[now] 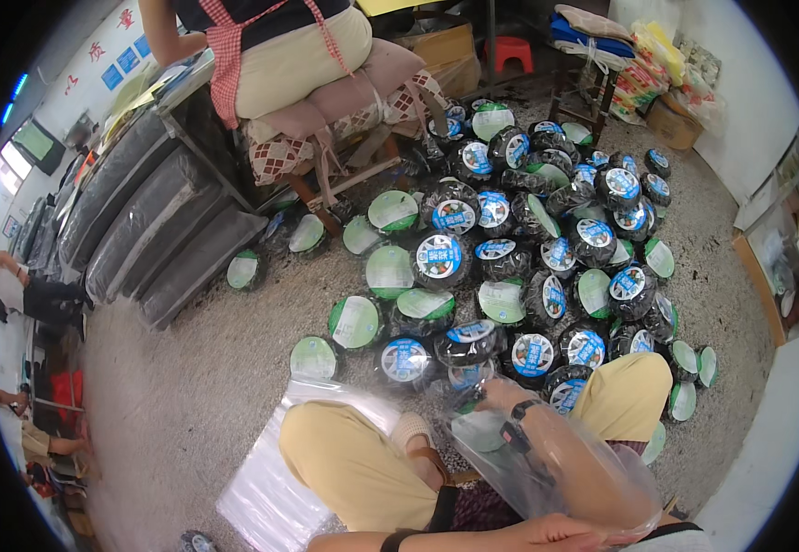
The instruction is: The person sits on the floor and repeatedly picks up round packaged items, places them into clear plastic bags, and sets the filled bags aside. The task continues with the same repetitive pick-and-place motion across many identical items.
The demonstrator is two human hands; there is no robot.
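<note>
A clear plastic bag (468,462) lies over my bent forearm, its mouth near the elbow. At the bottom edge, my left hand (558,533) pinches the rim of this bag. My right hand (499,395) is at the bag's far end, by dark round packages with green and blue labels; its fingers are blurred, and I cannot tell whether it grips one. Beyond my knees spreads a heap of such plastic-wrapped packages (441,259), dark with round labels. Beside my leg lies a stack of flat clear bags (268,476).
A person in a checked apron sits on a cushioned stool (316,148) ahead. Large plastic-wrapped dark bundles (144,207) are stacked at left. A stool with folded cloth (589,41), a cardboard box (672,123) and a red plastic stool (512,52) stand at the back.
</note>
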